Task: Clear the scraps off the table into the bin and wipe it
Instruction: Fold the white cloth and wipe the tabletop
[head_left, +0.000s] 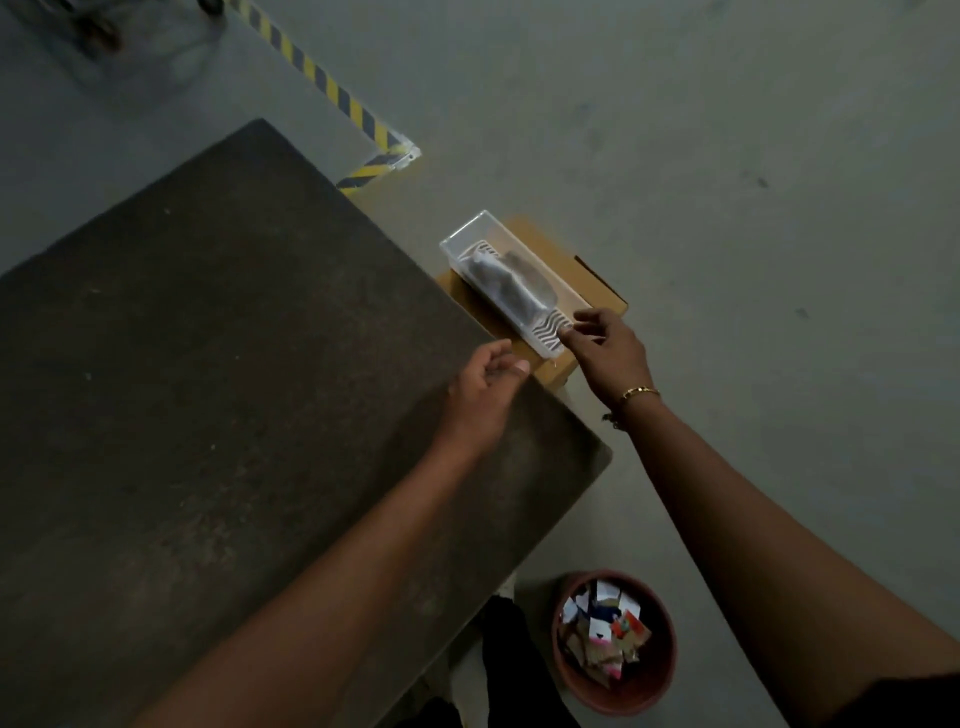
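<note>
The dark table (208, 364) fills the left of the view, its top bare of scraps. On the floor at the lower right stands a round reddish-brown bin (657, 691) holding several torn paper scraps (605, 631). Beyond the table's right edge a clear plastic tray (467, 236) lies on a cardboard box (587, 275), with a grey cloth (506, 286) lying in it. My right hand (610, 351) is at the tray's near end, fingertips touching its rim. My left hand (480, 400) hovers over the table's right edge, fingers loosely curled, holding nothing.
Grey concrete floor surrounds the table. Yellow-and-black hazard tape (332, 88) runs diagonally across the floor at the top and turns a corner near the table's far edge. A dark shape, perhaps my leg (511, 660), shows between the table and the bin.
</note>
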